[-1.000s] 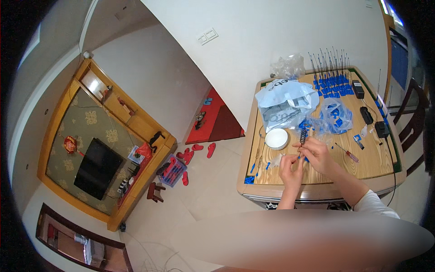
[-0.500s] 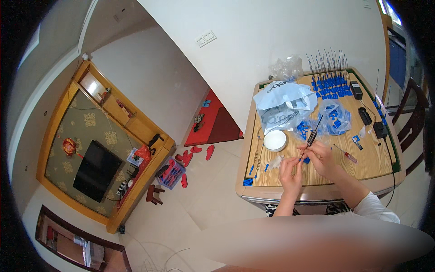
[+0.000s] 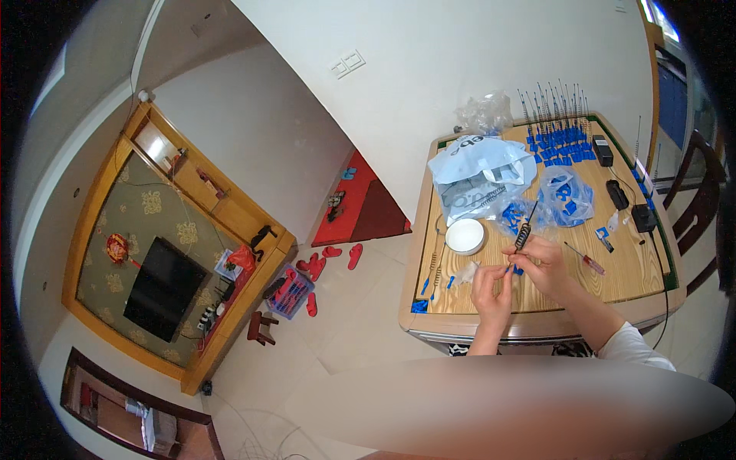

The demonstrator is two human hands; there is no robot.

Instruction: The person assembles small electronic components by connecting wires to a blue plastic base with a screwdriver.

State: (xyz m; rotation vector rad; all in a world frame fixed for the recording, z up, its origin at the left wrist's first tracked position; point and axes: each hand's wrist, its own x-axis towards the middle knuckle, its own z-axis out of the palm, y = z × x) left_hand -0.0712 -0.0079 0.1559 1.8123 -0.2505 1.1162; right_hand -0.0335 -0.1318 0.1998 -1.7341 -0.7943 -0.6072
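"What's furthest left of your hands?"

"Two thin springs (image 3: pixel 434 262), lying out past my left hand (image 3: pixel 492 295). Then a white bowl (image 3: pixel 464 238), just ahead of it. Swinging that hand outward too fast might knock the bowl."

"And the left hand itself?"

"Thumb and fingertips bunched at the lower end of the dark coil (image 3: pixel 523 236). Whether they're really pinching it, I can't tell. The two hands nearly meet there."

"Where's the coil, then?"

"Between them and ahead, tilted up out of my right hand (image 3: pixel 543 267), with its thin rod (image 3: pixel 533 208) pointing away from me. My right thumb and fingers are closed on the coil's lower part. If that grip slackens under a push from the left, the coil could twist or jump free."

"Anything further right?"

"Beyond my right hand, a clear bag of blue pieces (image 3: pixel 567 201); the rod could snag its plastic if I reach too far. Then a screwdriver (image 3: pixel 589 261) beside that hand, easily rolled by a sideways bump."
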